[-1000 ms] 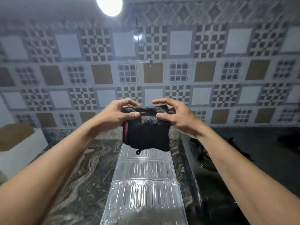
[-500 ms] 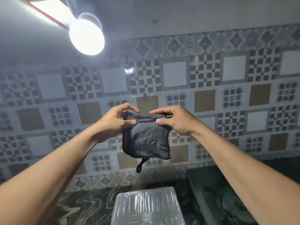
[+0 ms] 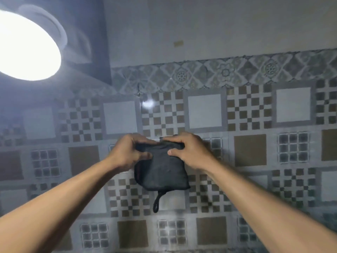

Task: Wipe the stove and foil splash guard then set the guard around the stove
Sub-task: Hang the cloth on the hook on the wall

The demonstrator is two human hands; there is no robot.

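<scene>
Head view shows me only the patterned tile wall (image 3: 249,110) and, up against it, both of my hands on a dark folded cloth (image 3: 161,170). My left hand (image 3: 127,152) pinches the cloth's upper left corner, thumb in front and fingers curled over the top edge; my right hand (image 3: 187,150) pinches the upper right corner the same way. Both grips are closed on the fabric. The cloth hangs flat in front of the wall, and a small loop (image 3: 157,202) dangles from its lower edge. A tiny glint sits just above the cloth's top edge, between my hands; it may be a wall hook, but it is too blurred to say. A bright round lamp (image 3: 27,46) glares high and left of the cloth.

Neither the stove nor the foil splash guard is in sight from here, so I cannot tell whether either is wiped, or whether the guard stands around the stove. Since I am raising the cloth to the wall, I judge the wiping may be over, with the guard possibly still to place. No container shows anywhere around the cloth.
</scene>
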